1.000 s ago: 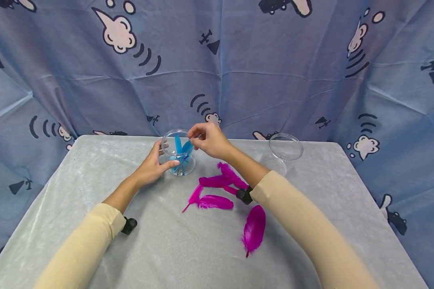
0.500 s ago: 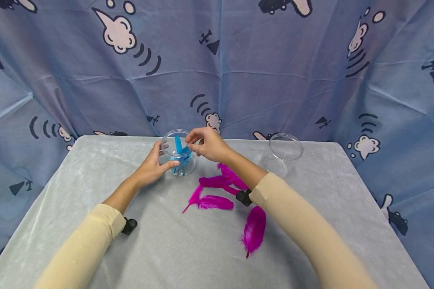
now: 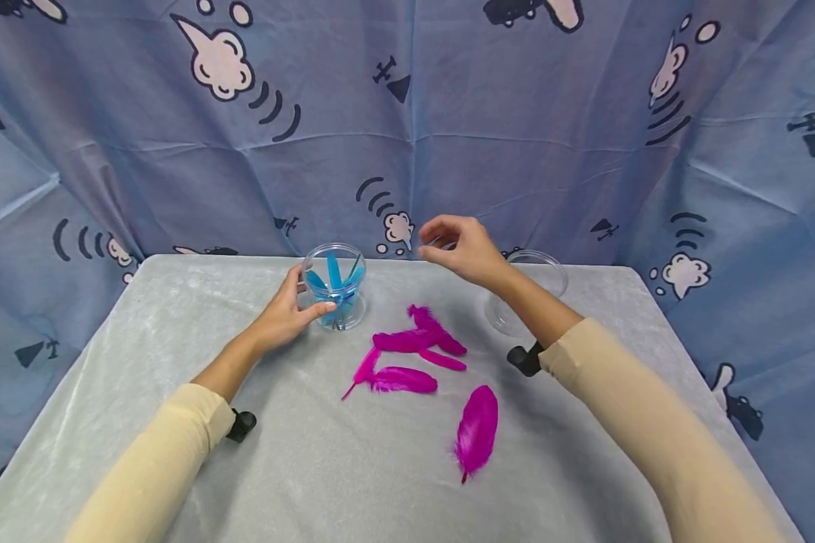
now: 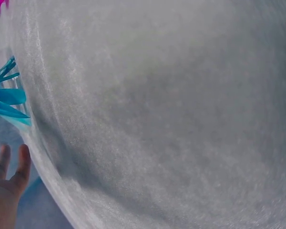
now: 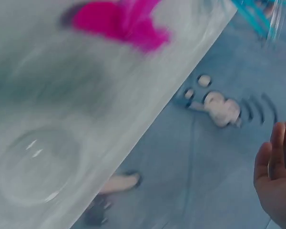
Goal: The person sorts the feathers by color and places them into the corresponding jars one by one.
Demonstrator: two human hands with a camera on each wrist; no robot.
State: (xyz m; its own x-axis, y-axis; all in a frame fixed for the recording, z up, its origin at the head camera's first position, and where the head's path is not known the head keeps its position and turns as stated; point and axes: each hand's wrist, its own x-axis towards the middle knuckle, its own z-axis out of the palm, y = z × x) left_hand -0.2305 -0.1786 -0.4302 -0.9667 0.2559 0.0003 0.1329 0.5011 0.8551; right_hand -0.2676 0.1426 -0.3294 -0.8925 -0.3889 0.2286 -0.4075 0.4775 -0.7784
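Several blue feathers (image 3: 335,273) stand in a clear jar (image 3: 334,291) at the table's back, left of centre. My left hand (image 3: 284,315) holds this jar from the left, thumb across its front and fingers round its far side. In the left wrist view, blue feathers (image 4: 9,97) show at the edge above the left hand (image 4: 8,179). My right hand (image 3: 463,249) is in the air right of the jar, fingers loosely bent, with nothing in them. The right wrist view shows the right hand (image 5: 279,174) in front of the curtain.
Several magenta feathers (image 3: 407,341) lie in a loose group right of the jar. One more magenta feather (image 3: 478,431) lies nearer the front. A second clear container (image 3: 512,320) stands at the back right, partly behind my right forearm. A patterned blue curtain (image 3: 353,105) hangs behind the table.
My right hand has let go of a blue feather at the jar and moved away to the right. That feather now rests in the jar. My left hand has stayed on the jar.
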